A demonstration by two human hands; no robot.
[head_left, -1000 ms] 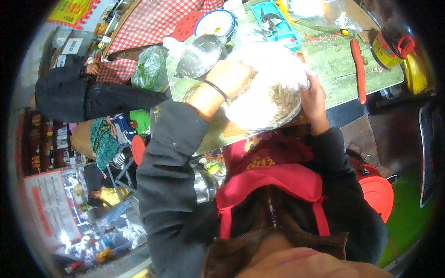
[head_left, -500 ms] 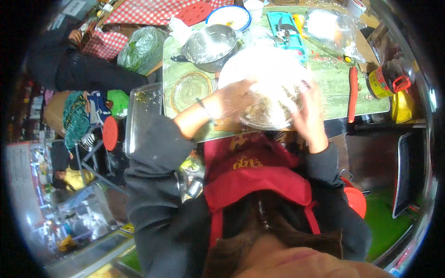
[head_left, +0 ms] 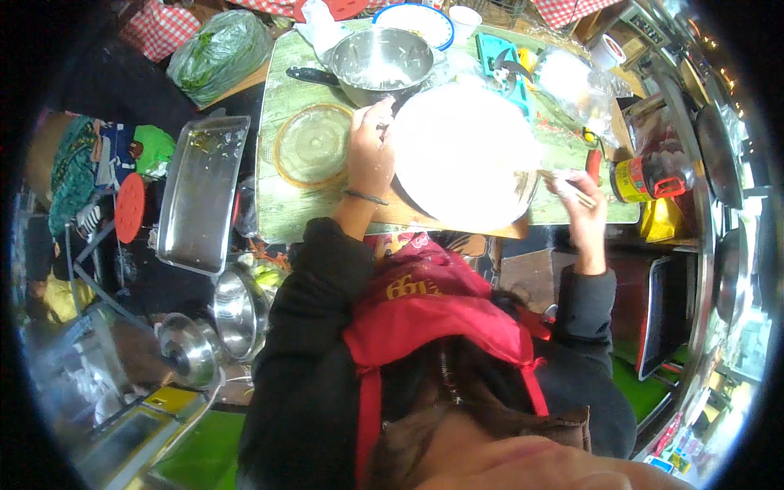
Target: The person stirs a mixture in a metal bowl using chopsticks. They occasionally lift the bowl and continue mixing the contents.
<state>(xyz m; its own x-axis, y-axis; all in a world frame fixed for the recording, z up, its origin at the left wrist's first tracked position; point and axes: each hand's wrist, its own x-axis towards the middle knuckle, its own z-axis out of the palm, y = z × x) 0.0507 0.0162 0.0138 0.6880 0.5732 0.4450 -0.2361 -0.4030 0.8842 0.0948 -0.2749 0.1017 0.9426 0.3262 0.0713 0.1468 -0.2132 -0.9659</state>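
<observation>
At four o'clock of the bowl on the table, the right hand, fingers bent, pinches a stick; at nine, the left hand curls beside the rim, its hold impossible to tell. Glare washes out the bowl's inside.
</observation>
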